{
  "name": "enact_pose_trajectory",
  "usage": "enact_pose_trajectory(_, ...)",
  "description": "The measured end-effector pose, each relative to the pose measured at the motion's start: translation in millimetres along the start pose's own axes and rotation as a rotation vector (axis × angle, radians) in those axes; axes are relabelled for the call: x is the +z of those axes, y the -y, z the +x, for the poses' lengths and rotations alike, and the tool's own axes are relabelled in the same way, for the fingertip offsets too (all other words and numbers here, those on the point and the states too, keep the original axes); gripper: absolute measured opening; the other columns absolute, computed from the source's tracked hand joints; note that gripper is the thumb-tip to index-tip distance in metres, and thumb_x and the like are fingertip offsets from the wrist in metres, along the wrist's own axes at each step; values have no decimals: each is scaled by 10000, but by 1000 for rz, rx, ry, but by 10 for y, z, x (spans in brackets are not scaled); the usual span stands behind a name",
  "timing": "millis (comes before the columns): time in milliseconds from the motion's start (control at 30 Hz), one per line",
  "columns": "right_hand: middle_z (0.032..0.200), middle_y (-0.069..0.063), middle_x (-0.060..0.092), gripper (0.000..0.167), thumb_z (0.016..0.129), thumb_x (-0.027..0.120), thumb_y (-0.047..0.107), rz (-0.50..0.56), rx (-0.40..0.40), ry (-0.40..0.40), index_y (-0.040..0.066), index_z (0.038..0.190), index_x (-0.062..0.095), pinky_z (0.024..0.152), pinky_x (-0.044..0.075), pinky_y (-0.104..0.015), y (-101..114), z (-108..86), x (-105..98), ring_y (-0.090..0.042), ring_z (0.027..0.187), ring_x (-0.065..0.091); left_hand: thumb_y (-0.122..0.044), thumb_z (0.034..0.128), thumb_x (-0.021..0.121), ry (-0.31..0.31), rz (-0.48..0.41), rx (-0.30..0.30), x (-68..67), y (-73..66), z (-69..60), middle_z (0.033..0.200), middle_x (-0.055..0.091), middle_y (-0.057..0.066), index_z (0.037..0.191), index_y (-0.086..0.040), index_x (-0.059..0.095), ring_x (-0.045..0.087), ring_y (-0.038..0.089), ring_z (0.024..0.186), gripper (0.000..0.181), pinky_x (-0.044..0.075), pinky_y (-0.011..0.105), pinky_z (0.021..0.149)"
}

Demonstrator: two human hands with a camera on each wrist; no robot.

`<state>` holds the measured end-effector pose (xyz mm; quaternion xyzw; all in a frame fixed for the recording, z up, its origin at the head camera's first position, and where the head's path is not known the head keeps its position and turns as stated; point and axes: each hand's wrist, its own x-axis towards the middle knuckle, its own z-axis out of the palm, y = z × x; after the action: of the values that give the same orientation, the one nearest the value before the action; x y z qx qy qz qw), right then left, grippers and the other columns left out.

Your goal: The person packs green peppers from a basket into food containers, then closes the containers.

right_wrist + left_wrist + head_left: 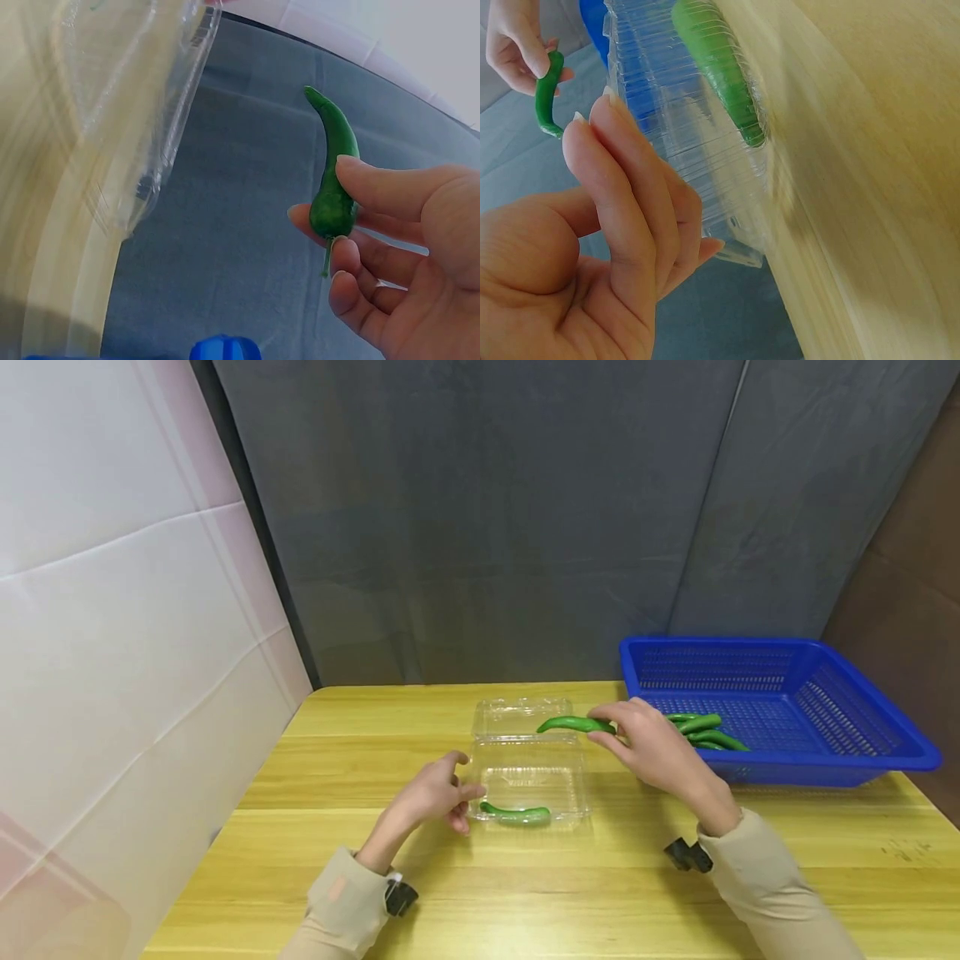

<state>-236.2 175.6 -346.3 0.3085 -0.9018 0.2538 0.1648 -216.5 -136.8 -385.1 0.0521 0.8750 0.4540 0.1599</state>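
My right hand pinches a green pepper near its stem end, above the right side of an open clear plastic box. In the right wrist view the held pepper points its curved tip upward, between thumb and fingers of the hand. Another green pepper lies in the box along its near edge. My left hand is at the box's left side, fingers loosely bent and holding nothing; the left wrist view shows this hand beside the clear wall. Whether it touches the box I cannot tell.
A blue plastic basket stands at the right back of the wooden table, with several green peppers at its left side, partly behind my right hand. A grey curtain hangs behind the table, and a pale wall is at the left.
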Motion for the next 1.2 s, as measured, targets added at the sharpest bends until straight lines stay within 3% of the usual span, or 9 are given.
enact_pose_trajectory(400,975,-81,723,174,908,767,111,-23,-69,1,27,1057,737,706,554,-374,32,30,191,-222,861,618,-105,980,680,12,-13,2,2,1,-6,691,616,154,1477,88,307,635,187,462,651,613,326,565)
enact_pose_trajectory(700,946,-48,722,185,908,771,136,-12,-76,66,37,1063,741,688,557,-335,64,32,322,-193,838,619,-106,979,680,2,-10,-4,2,1,-3,686,617,154,1479,85,313,634,186,460,648,612,329,560)
enact_pose_trajectory(967,982,-64,743,174,901,772,137,-10,-138,92,38,1039,737,780,594,-386,73,31,481,-197,852,677,-106,980,679,11,-14,2,-1,-10,-19,696,617,151,1479,92,307,640,188,468,653,614,330,557)
enact_pose_trajectory(1200,1021,-68,735,176,908,765,126,-1,-109,136,46,1062,737,817,603,-409,90,-4,592,-245,942,682,-110,977,683,7,-14,-2,5,-7,-17,711,618,151,1478,84,316,641,186,471,651,619,360,564)
